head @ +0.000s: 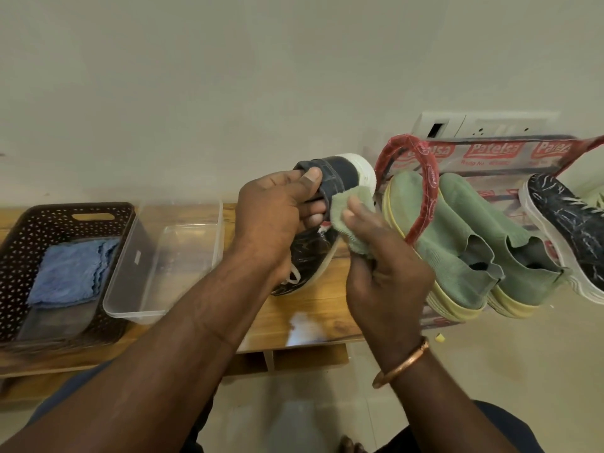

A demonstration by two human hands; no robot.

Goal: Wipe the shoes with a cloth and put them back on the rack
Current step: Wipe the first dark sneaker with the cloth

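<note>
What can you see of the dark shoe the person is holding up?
The dark shoe looks like a fabric sneaker: navy-black upper with pale streaks, thick white rubber sole, a white lace showing low down. It is tilted heel up, toe down toward the wooden bench, where it seems to rest. The left hand grips its heel collar; the right hand presses a green cloth against its side near the sole.

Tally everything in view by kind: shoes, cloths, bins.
Shoes: 4 (left green shoe, right green shoe and racked dark shoe on the rack; held dark shoe in the left hand)
Cloths: 2 (green cloth in the right hand; blue cloth in the basket)
Bins: 2 (brown basket, clear tub)
Total: 8
</note>
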